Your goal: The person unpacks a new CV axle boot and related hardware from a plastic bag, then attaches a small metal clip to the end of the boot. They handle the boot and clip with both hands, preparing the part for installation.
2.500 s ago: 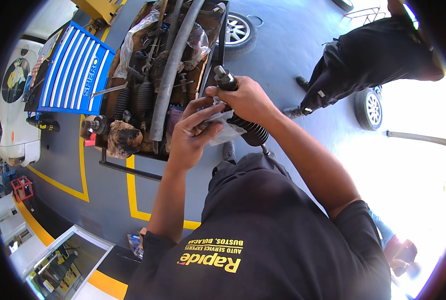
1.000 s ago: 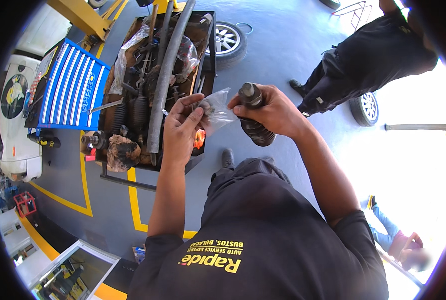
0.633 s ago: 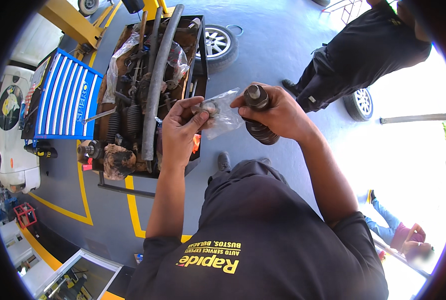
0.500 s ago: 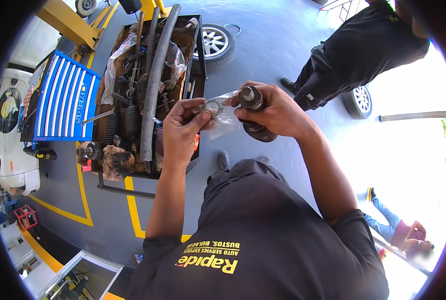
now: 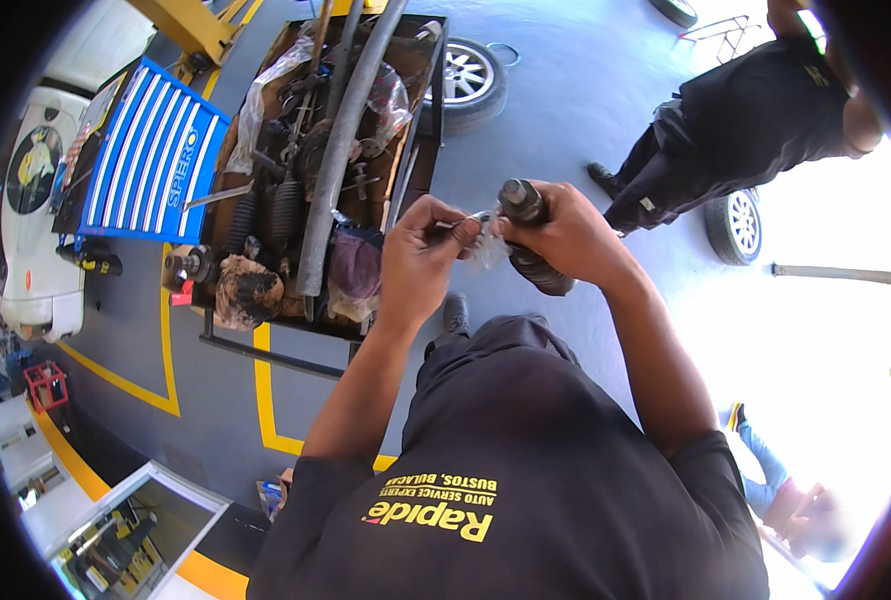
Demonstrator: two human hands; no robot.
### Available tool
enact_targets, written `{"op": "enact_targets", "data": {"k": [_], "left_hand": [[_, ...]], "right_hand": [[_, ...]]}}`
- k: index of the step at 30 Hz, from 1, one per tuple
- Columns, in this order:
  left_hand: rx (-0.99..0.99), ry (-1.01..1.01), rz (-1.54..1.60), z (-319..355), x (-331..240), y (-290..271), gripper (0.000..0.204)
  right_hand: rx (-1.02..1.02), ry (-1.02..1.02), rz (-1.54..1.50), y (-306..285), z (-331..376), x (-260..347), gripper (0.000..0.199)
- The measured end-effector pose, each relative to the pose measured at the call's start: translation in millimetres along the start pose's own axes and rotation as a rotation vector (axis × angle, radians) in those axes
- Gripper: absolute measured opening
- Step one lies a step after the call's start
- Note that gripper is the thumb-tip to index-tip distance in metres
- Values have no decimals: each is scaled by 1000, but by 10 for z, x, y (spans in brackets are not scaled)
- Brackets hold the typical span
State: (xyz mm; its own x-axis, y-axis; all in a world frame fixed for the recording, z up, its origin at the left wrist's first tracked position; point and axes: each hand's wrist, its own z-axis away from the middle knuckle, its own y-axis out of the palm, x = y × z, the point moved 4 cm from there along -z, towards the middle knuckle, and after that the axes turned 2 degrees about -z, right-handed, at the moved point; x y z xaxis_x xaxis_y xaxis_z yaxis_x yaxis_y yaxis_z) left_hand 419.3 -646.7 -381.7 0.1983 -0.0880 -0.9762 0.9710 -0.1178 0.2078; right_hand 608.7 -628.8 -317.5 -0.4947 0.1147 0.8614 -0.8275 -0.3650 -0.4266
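Observation:
My left hand [image 5: 428, 255] is pinched on the near edge of a small clear plastic bag [image 5: 488, 248]. The bag looks crumpled between my two hands, and what it contains is hard to make out. In my right hand [image 5: 574, 232] is a dark metal axle joint [image 5: 522, 202], its stubby end pointing up and away from me. A black ribbed boot [image 5: 544, 273] shows below the palm. The right fingertips also touch the bag; the fingers behind the joint are hidden.
To the left stands a tool trolley [image 5: 274, 338] piled with used car parts and a long grey tube [image 5: 338, 150]. Beyond it are a blue tool chest [image 5: 151, 160] and a white vehicle [image 5: 51, 285]. A wheel [image 5: 471, 80] lies ahead; another person [image 5: 736, 130] stands at right.
My hands have come closer together, and the bag that was stretched between them is now bunched up. The round silvery piece seen in it earlier is harder to see. The view has shifted slightly.

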Motion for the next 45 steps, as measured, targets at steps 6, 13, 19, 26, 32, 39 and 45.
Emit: {"op": "enact_targets", "data": {"k": [6,13,19,26,32,39,45], "left_hand": [[-36,-85,-21,78,293,-198,14],[-308,220,-851,-296,457,-1454,16],[-360,258,-1454,-649,598,-1750,34],[-34,324,-698,-223,-146,-229,32],[179,151,-55,-184,-485,501,25],[321,189,-93,-198,-846,709,26],[419,222,-234,-140,-980,983,22]], "right_hand": [[98,81,-40,104,73,-167,28],[-19,177,-71,-43,156,-319,30],[-124,115,-175,-168,172,-254,31],[-192,98,-316,-261,303,-138,29],[-181,-31,-466,-296,432,1,25],[-288,-92,44,-396,716,84,25],[-407,-112,332,-526,963,95,28]]}}
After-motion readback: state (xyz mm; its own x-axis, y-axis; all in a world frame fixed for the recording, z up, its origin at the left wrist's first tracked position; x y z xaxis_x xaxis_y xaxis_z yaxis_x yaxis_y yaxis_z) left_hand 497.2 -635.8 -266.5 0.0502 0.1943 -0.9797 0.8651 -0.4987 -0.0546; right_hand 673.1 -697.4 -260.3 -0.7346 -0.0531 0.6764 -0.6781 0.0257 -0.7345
